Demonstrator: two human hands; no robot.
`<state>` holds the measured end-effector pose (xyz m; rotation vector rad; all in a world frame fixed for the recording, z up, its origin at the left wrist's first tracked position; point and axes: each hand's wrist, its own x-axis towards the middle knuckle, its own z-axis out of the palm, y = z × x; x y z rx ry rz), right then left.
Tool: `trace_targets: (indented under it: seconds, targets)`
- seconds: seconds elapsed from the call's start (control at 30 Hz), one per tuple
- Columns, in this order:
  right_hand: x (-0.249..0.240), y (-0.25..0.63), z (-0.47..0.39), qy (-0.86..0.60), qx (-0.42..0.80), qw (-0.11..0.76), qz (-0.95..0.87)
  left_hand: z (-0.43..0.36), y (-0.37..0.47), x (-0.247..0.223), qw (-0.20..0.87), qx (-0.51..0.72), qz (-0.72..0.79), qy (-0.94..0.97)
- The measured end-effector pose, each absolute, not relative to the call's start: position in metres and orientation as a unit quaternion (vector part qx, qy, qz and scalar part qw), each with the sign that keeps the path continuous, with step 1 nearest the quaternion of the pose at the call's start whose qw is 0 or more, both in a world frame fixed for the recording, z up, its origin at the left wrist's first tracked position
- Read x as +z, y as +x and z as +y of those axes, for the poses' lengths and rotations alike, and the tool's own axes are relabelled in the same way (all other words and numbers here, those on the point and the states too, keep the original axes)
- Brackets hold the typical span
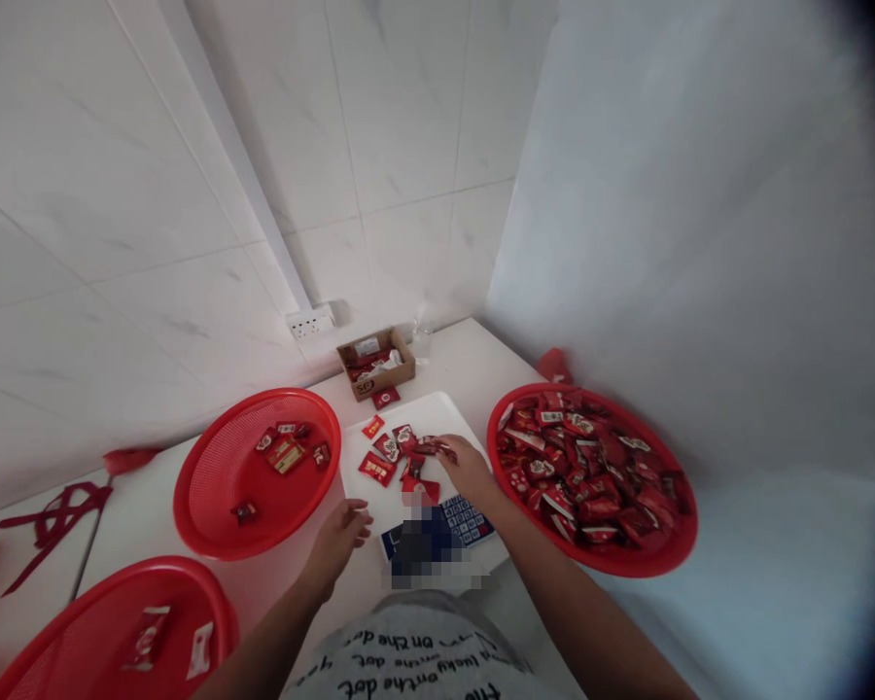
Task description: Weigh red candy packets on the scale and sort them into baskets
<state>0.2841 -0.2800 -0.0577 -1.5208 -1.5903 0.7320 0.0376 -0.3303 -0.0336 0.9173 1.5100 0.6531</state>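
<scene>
Three red plastic baskets stand around a white tray (pixel 444 410). At the far left, a dark red ribbon (pixel 58 523) lies loosely looped on a white surface (pixel 123 515). To its right, at the bottom edge of the view, the lower-left basket (pixel 226 611) contains a red packet (pixel 147 639) and a whitish packet (pixel 199 649), set apart. Above it, the upper-left basket (pixel 191 486) contains several small red packets: one group near its right side, one unit (pixel 243 512) lower down, apart from the group.

The left hand (pixel 344 535) is positioned between the upper-left basket and a blue keypad panel (pixel 467 522). Its state is released: fingers loosely curled, no item visible in them. Behind the tray, an open cardboard box (pixel 386 382) contains red and white packets; one flat red packet (pixel 386 398) lies at its front. A clear object (pixel 421 342) stands just beside the box, on its right.

The tray bears a loose cluster of red packets (pixel 377 469). The right hand (pixel 465 469) is over the right side of the tray, fingertips at a dark red packet (pixel 426 445); whether it is gripped cannot be told. At the right, the right basket (pixel 689 530) is heaped with red packets.
</scene>
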Motion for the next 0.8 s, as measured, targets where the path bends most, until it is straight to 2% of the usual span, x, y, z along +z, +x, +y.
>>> trace_targets:
  seconds: [0.1, 0.3, 0.43, 0.57, 0.67, 0.8]
  targets:
    - [-0.065, 0.310, -0.295, -0.636, 0.253, 0.414, -0.599, -0.325, 0.048, -0.035, 0.500, 0.282, 0.609, 0.547]
    - [-0.099, 0.356, -0.339, -0.718, 0.140, 0.386, -0.562, -0.308, 0.083, -0.047, 0.502, 0.244, 0.443, 0.702]
    - [-0.111, 0.363, -0.351, -0.726, 0.130, 0.386, -0.554, -0.294, 0.103, -0.057, 0.419, 0.182, 0.435, 0.776]
    - [-0.104, 0.357, -0.354, -0.717, 0.132, 0.412, -0.547, -0.290, 0.107, -0.061, 0.355, 0.137, 0.445, 0.810]
    - [-0.092, 0.340, -0.358, -0.699, 0.167, 0.461, -0.520, -0.297, 0.108, -0.059, 0.379, 0.152, 0.456, 0.791]
    - [-0.077, 0.299, -0.363, -0.646, 0.353, 0.509, -0.446, -0.319, 0.120, -0.049, 0.497, 0.234, 0.485, 0.680]
